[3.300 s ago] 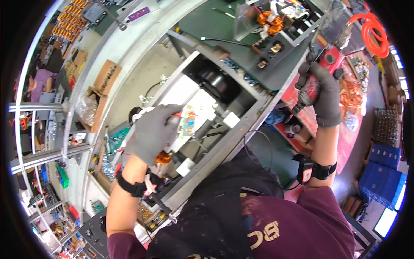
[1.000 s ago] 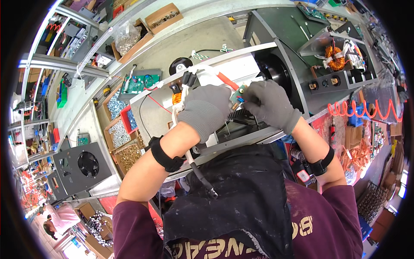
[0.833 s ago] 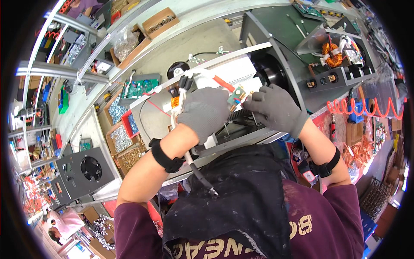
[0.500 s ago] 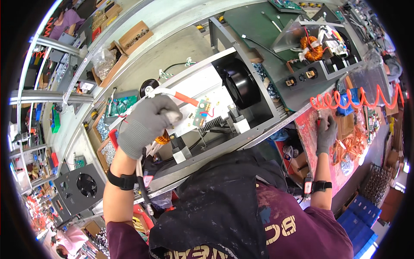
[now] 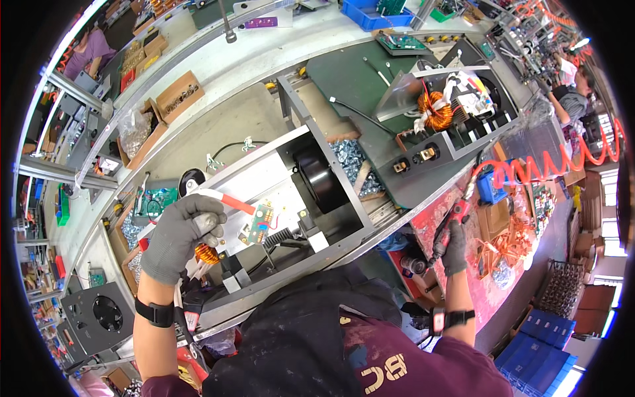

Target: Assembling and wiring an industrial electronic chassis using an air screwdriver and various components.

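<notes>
My left hand [image 5: 173,239], in a grey glove, is over the left end of a grey metal chassis [image 5: 367,233]. Its fingers are curled together; what they hold, if anything, I cannot make out. Right beside the fingers runs a white cable with a red sleeve [image 5: 237,203], reaching a small green circuit board [image 5: 259,223] above the white plate [image 5: 281,177]. An orange-wound copper coil [image 5: 207,254] shows below the fingers. A black round fan [image 5: 316,177] sits in the chassis. My gloved right hand [image 5: 454,248] grips a red and black power screwdriver [image 5: 456,215] over the red bench.
A second chassis with a copper coil [image 5: 434,111] stands on the green board at right. A box of metal fasteners [image 5: 350,162] lies between. A red coiled hose [image 5: 555,162] hangs over the red bench [image 5: 430,228]. A person in purple [image 5: 99,49] is far left.
My right hand was by the red bench with its fingers bent; now the power screwdriver shows in it. My left hand stays by the cable, its fingers shifted. The whole view has swung.
</notes>
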Motion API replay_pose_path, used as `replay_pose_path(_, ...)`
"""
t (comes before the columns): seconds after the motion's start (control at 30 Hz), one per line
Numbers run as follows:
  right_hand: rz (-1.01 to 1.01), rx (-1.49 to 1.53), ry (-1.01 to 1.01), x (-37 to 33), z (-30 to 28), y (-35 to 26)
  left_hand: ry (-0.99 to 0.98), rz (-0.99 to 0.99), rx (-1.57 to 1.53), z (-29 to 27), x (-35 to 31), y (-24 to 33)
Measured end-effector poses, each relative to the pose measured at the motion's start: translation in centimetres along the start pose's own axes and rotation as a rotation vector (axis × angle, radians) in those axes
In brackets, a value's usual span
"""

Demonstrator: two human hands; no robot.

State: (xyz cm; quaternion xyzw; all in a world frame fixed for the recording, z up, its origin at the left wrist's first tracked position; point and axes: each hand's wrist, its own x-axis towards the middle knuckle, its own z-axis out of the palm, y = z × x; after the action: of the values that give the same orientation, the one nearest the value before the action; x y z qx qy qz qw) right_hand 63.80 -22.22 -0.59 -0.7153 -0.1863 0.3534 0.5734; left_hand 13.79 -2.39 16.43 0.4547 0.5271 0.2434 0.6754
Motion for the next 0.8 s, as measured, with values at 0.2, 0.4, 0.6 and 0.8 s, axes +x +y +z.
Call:
replay_pose_path(0.2,-0.488,0.744,-0.475,-9.0,13.6,-17.0,-0.039,0.093,-0.094,0.6,-0.1,-0.5)
replay_pose_path(0.4,-0.624,0.726,-1.042,-14.0,25.4,-22.3,-0.056,0.091,-0.044,0.3,-0.6,-0.3)
replay_pose_path(0.6,-0.611,0.715,-0.831,-18.3,32.7,-21.5,-0.082,-0.009,-0.239,-1.6,-0.6,-1.3)
replay_pose_path(0.8,-0.628,0.655,-0.766,-18.8,35.0,-20.4,-0.134,-0.006,-0.314,-2.2,-0.6,-1.8)
